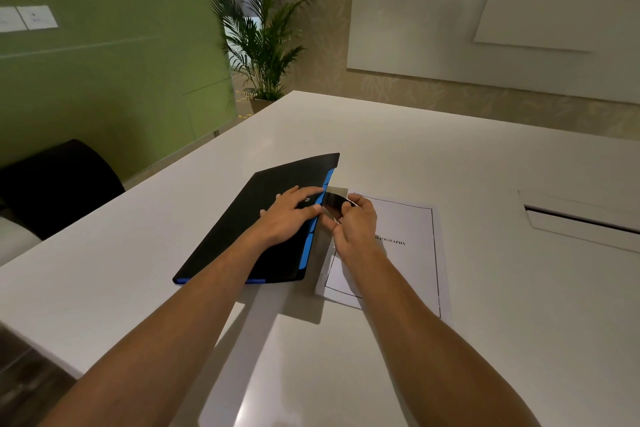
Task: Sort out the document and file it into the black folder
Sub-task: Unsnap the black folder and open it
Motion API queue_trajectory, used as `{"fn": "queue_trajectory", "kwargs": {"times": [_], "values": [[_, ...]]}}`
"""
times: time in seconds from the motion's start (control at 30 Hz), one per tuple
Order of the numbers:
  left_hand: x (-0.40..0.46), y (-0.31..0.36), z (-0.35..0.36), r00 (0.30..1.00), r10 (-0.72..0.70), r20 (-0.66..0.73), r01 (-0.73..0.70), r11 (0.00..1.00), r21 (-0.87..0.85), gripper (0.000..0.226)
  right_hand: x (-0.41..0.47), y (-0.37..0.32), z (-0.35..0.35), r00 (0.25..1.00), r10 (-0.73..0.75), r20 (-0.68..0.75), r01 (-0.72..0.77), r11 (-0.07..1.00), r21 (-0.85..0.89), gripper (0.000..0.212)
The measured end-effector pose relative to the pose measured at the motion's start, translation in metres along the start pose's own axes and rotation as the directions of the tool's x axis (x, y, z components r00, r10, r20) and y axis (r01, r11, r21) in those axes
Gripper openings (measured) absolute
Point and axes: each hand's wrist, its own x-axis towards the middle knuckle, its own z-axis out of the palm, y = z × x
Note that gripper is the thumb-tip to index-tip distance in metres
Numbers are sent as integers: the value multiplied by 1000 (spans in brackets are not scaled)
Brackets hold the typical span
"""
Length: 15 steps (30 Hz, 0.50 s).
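A black folder [242,229] with blue divider tabs along its right edge lies closed on the white table [450,166]. My left hand [289,215] lies flat on its cover near the right edge, fingers spread. My right hand [353,224] pinches the folder's black closure flap [332,203] and bends it away from the cover. To the right lies a white printed document [405,253] with a thin black border and a heading; its left part is hidden under my right hand and the folder's edge.
A black chair [52,184] stands at the table's left side. A recessed cable slot [581,222] is set into the tabletop at the right. A potted palm [263,45] and a green wall stand beyond the far edge.
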Motion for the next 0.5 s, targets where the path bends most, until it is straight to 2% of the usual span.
{"fn": "queue_trajectory", "kwargs": {"times": [0.17,0.3,0.4,0.5], "values": [[-11,22,-7,995,97,-7,-97,992,76,38,4,3,-4,999,-32,-23,30,997,-71,24],[-7,33,-6,992,125,12,-123,955,271,24,11,4,-8,997,-74,-35,67,986,-155,26],[-5,44,-8,994,104,-21,-82,878,471,14,18,7,-11,993,-106,-47,94,973,-212,31],[-5,56,-15,995,85,-46,-37,777,629,18,21,6,-15,991,-125,-44,112,968,-223,31]]}}
